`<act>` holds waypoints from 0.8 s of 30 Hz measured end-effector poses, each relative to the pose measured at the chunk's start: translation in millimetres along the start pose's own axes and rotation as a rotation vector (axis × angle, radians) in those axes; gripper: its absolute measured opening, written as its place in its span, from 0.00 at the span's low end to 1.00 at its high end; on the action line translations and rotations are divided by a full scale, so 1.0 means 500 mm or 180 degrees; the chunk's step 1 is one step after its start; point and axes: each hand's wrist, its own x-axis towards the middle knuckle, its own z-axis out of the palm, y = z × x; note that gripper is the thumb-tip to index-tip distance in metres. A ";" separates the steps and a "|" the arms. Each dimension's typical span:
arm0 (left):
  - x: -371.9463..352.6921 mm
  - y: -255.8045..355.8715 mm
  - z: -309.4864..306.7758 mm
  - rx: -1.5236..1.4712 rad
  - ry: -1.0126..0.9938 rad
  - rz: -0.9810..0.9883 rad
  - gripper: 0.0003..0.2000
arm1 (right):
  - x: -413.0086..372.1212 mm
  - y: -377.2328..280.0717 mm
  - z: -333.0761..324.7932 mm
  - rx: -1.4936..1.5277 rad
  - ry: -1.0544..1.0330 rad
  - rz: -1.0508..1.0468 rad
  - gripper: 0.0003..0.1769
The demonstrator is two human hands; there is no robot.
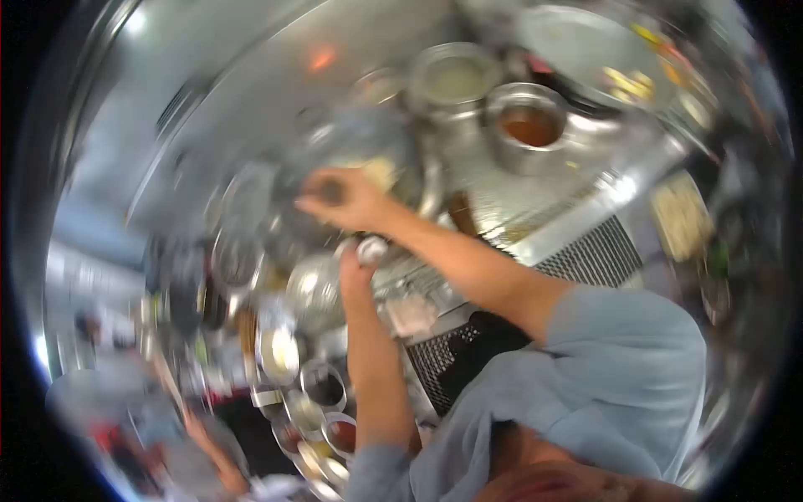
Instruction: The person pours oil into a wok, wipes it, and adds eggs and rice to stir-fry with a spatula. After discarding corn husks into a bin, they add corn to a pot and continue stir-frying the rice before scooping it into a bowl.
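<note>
Bare-handed over a blurred round pan (360,134) with pale food (378,174), upper centre.
Hemmed in at upper right by two round metal pots (512,157), reddish-brown liquid in one, and by a perforated mat (598,251) lower down. Gripping a small dark thing (332,192) mid-frame with the fingers of the right hand (358,199); just below, at a white thing (370,249) with the left hand (358,272), too blurred to tell whether gripped.

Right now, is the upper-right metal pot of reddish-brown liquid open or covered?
The metal pot is open: its reddish-brown liquid shows inside the rim, with nothing over it.
</note>
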 end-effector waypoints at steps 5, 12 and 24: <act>-0.047 0.154 -0.095 -0.4744 0.0611 -0.2691 0.16 | 0.344 -0.002 0.094 0.0241 0.0331 0.0572 0.10; -0.127 0.076 0.075 -0.3870 0.0903 -0.2750 0.09 | 0.398 0.050 0.047 0.0529 0.1270 0.0410 0.05; -0.265 0.014 0.007 -0.4115 0.0273 -0.2871 0.08 | 0.273 0.014 0.138 0.0195 0.1134 0.1031 0.06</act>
